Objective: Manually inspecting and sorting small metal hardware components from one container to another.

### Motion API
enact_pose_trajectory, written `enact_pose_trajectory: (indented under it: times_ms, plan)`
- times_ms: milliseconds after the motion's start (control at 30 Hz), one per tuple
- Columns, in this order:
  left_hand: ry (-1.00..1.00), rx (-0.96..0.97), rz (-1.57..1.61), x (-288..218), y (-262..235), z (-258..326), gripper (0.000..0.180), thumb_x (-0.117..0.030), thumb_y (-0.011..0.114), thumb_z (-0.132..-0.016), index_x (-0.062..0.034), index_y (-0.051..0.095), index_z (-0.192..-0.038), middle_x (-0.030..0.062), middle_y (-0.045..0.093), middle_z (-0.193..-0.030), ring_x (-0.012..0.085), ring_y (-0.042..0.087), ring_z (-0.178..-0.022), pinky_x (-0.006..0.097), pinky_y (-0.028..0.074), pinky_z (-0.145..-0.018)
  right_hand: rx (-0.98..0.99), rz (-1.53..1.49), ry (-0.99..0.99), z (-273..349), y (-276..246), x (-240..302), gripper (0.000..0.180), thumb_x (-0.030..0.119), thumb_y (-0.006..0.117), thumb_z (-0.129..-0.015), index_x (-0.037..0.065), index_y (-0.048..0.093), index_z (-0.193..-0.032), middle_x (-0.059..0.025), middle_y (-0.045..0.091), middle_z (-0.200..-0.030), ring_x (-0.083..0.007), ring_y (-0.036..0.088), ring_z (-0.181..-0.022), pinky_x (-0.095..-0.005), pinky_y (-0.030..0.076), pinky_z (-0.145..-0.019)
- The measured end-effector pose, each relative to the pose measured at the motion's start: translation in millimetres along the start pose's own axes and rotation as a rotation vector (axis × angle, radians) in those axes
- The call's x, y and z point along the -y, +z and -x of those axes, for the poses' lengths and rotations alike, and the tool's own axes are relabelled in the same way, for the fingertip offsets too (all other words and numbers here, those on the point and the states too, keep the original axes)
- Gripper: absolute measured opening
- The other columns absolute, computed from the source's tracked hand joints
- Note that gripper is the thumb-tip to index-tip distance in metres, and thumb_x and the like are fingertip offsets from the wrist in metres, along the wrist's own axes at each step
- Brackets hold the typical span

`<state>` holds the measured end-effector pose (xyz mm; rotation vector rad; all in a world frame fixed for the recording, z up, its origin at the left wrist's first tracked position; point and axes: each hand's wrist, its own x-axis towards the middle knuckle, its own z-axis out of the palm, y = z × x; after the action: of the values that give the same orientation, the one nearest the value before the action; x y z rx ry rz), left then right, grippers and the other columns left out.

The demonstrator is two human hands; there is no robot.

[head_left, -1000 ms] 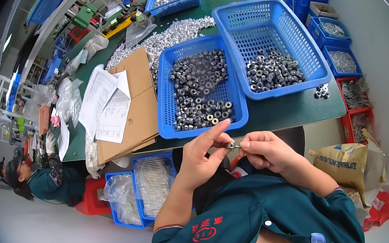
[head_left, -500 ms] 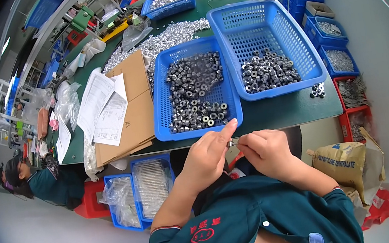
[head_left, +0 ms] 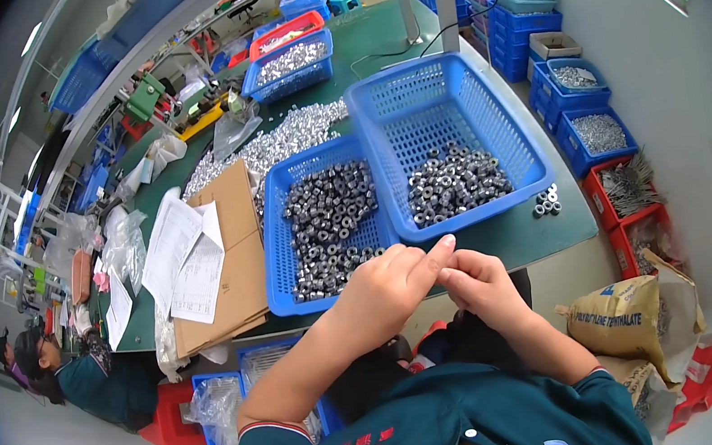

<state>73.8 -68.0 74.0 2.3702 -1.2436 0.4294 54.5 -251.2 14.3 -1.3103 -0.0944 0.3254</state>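
Note:
My left hand [head_left: 390,286] and my right hand [head_left: 480,285] meet fingertip to fingertip just past the bench's front edge, both closed in a pinch. A small metal part showed at my left fingertips half a second ago; the fingers now hide it. What my right fingertips pinch is too small to make out. Beyond my left hand sits a blue basket [head_left: 275,245] of dark, ring-shaped metal parts [head_left: 331,203]. A larger blue basket [head_left: 483,91], beside it and tilted at its left rim, holds a heap of similar rings [head_left: 458,185].
A few loose rings [head_left: 545,201] lie by the bench's right edge. Cardboard [head_left: 236,276] and printed sheets [head_left: 200,276] lie left, before a spread of shiny small parts [head_left: 298,135]. Crates [head_left: 604,142] stand right, above a yellow sack [head_left: 615,318]. A co-worker [head_left: 96,377] sits far left.
The view has shifted, so the bench and baskets appear lower and further left. My hands stay together, and the small metal part between them is no longer visible.

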Motion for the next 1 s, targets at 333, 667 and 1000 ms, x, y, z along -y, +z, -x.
enact_pose_trajectory:
  times_ms: [333, 667, 1000]
  plan:
    - [-0.135, 0.077, 0.281, 86.6, 86.9, -132.5, 0.033, 0.006, 0.052, -0.072, -0.0038, 0.065, -0.101, 0.0157, 0.065, -0.088, 0.0329, 0.064, -0.084, 0.04, 0.051, -0.074, -0.371, 0.725, -0.232, 21.6, -53.0, -104.8, 0.019, 0.019, 0.067, -0.086, 0.001, 0.063, -0.083, -0.0151, 0.063, -0.066, -0.0288, 0.064, -0.06, -0.0354, 0.049, -0.055]
    - [-0.196, 0.307, 0.064, 102.4, 152.0, -163.4, 0.03, 0.003, 0.055, -0.074, -0.0086, 0.066, -0.099, 0.0149, 0.068, -0.097, 0.032, 0.064, -0.096, 0.042, 0.051, -0.08, -0.344, 1.255, -0.182, 30.2, -102.0, -206.1, 0.02, 0.026, 0.063, -0.085, 0.008, 0.063, -0.077, -0.012, 0.064, -0.068, -0.033, 0.063, -0.062, -0.0425, 0.048, -0.053]
    - [-0.369, -0.121, 0.344, 117.6, 18.2, -78.3, 0.019, -0.002, 0.059, -0.082, -0.0016, 0.066, -0.1, 0.0144, 0.069, -0.097, 0.0253, 0.068, -0.09, 0.032, 0.053, -0.079, -0.379, 1.267, -0.4, 22.4, -106.5, -217.8, 0.019, 0.025, 0.059, -0.088, 0.012, 0.057, -0.075, -0.0091, 0.061, -0.066, -0.0324, 0.061, -0.06, -0.0437, 0.046, -0.05]
